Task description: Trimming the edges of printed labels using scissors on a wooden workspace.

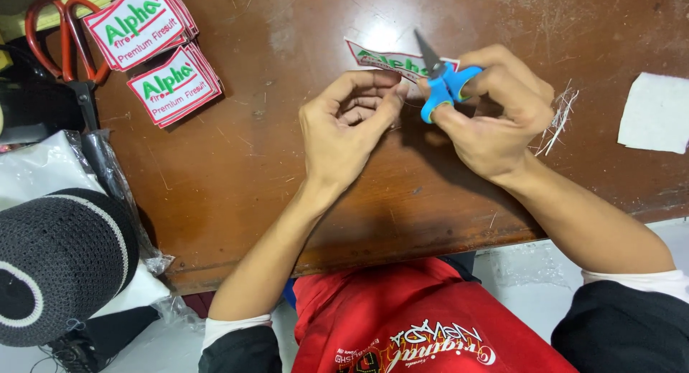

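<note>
listing from the left edge across, with every place given against the brown wooden table [237, 172]: a black knitted cap with a white band [50, 265] sat off the table's left edge, over clear plastic wrapping [108, 165]. red-handled shears [61, 39] lay at the table's far left corner. two stacks of embroidered patches, white with red borders and green lettering, rested on the table's far left part: the upper stack [136, 21] and the lower stack [172, 86], just beside each other.

left hand [348, 129], over the table's middle: fingers curled, thumb and fingertips pinched on the near edge of a single patch [391, 61] of the same kind, holding it raised off the table's surface and tilted. this patch sat between the two hands, above the table's middle far part.

small blue-handled scissors [441, 82], over the table's middle: blades pointed away from the person, touching the patch; whether the blades were parted could not be told. right hand [499, 111], just right of the scissors: closed around the blue handles, thumb through one loop, fingers bent over the other.

a tuft of loose pale threads [560, 118] lay on the table just right of the right hand. a white square of cloth or paper [657, 111] lay at the table's right edge, well apart from the hands.

the person's red garment [402, 315] showed below the table's near edge.
</note>
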